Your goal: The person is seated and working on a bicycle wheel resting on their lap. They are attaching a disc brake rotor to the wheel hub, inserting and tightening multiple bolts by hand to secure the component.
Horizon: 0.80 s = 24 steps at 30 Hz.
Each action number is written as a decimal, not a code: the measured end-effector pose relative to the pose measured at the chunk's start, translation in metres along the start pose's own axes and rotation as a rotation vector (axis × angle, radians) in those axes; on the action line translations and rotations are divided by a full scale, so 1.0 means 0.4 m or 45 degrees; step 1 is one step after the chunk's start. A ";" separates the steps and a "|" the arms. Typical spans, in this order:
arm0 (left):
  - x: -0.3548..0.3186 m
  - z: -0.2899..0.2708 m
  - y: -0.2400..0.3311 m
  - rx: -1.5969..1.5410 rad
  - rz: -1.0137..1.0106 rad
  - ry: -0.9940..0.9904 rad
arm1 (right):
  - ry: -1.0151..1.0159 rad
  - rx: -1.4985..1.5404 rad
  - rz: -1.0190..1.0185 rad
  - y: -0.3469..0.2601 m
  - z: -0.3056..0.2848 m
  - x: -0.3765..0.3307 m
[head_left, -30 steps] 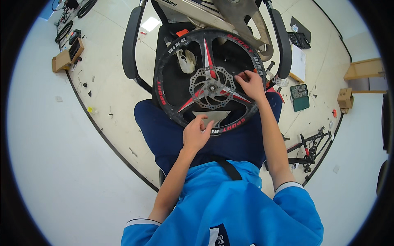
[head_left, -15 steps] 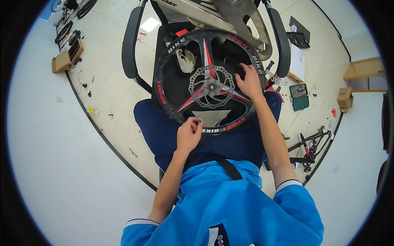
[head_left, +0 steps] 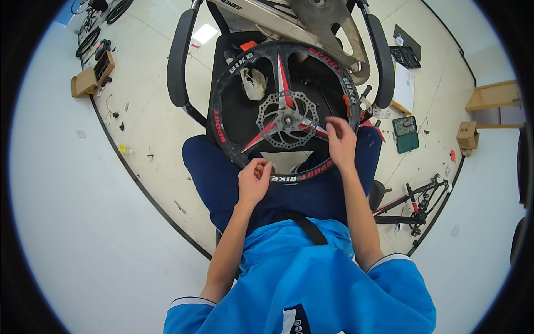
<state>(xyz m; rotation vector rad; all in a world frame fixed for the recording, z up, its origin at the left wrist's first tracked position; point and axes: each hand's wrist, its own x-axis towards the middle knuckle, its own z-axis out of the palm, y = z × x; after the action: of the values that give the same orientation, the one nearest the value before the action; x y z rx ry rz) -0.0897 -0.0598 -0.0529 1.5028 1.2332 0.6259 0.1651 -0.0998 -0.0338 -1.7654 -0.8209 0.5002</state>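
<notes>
Right now, your two hands are well apart: the left hand (head_left: 255, 181) is at the near-left rim of the wheel (head_left: 282, 75), its fingers curled, and the right hand (head_left: 342, 143) is over its right side, fingers bent. You cannot tell from here whether either pinches anything. The wheel lies flat across your lap and the black chair (head_left: 178, 67), its disc rotor (head_left: 287, 146) facing up. Beyond its far rim you have a beige frame part (head_left: 270, 19); on the floor to your right, an open green case (head_left: 407, 142) and a bike frame (head_left: 414, 200).
</notes>
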 end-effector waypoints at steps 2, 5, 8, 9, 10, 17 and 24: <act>0.014 0.000 -0.011 -0.084 -0.013 0.028 | -0.017 0.192 0.198 0.035 0.007 -0.061; 0.034 0.005 -0.027 -0.108 -0.022 0.034 | -0.046 0.019 0.197 0.112 0.025 -0.170; 0.042 0.011 -0.042 -0.062 -0.028 0.010 | -0.165 -0.185 0.122 0.117 0.041 -0.213; 0.039 0.017 -0.041 -0.054 -0.016 -0.021 | -0.136 -0.100 0.159 0.124 0.052 -0.213; 0.049 0.019 -0.041 -0.018 0.018 -0.048 | -0.106 -0.015 0.197 0.131 0.059 -0.211; 0.121 -0.002 -0.040 -0.321 -0.097 0.064 | -0.086 0.342 0.262 0.095 0.039 -0.103; 0.247 -0.040 0.073 -0.325 -0.118 -0.196 | -0.079 0.301 0.232 -0.010 0.051 0.026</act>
<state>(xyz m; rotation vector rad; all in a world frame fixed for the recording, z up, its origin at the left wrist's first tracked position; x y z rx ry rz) -0.0598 0.0393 -0.0415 1.2503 1.0558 0.5713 0.1570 -0.0784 -0.0364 -1.6184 -0.6183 0.7453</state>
